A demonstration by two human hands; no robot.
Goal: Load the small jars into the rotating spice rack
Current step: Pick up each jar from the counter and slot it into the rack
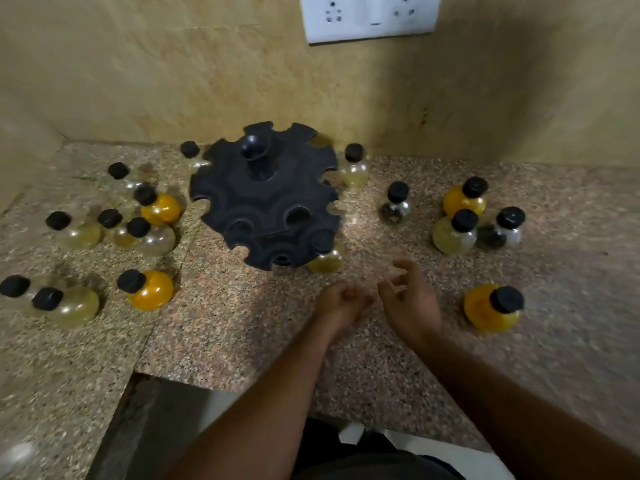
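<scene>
Head view: black spice rack (pixel 266 199) sits mid-counter near the back wall, knob (pixel 252 147) on top. Nearly all edge slots look empty. One pale jar (pixel 327 261) sits at the front-right rim with its cap apparently in a slot. It looks loaded, but blur stops me confirming.

Other jars stand loose on the granite counter (pixel 242 323), black caps up:
- left group (pixel 159 209) well apart from both hands, plus an orange-filled one (pixel 152 292) nearer the front
- right group (pixel 453 237) back-right of the rack
- single orange jar (pixel 485 310) front-right, on its own

Hands: both hover just in front of the rack, near each other, neither touching a jar.
- Left hand (pixel 341 299): fingers curled in, nothing visible inside.
- Right hand (pixel 410 303): fingers loosely spread, empty. Both are motion-blurred.

Relation that matters: single orange jar lies directly right of the right hand, near, with nothing between. Left hand would have to cross over, so it's the right hand's pick. The jar is upright with a narrow neck under the cap, round body below. My guess is the slots take the neck, so grip the body or cap and keep the axis vertical.

Rack is ahead-left of that jar, and open slots face the front edge. My read is a short sideways carry, then slide the neck in from outside.

Risk: rack may spin when pushed. Left hand is nearest to steady it.
</scene>
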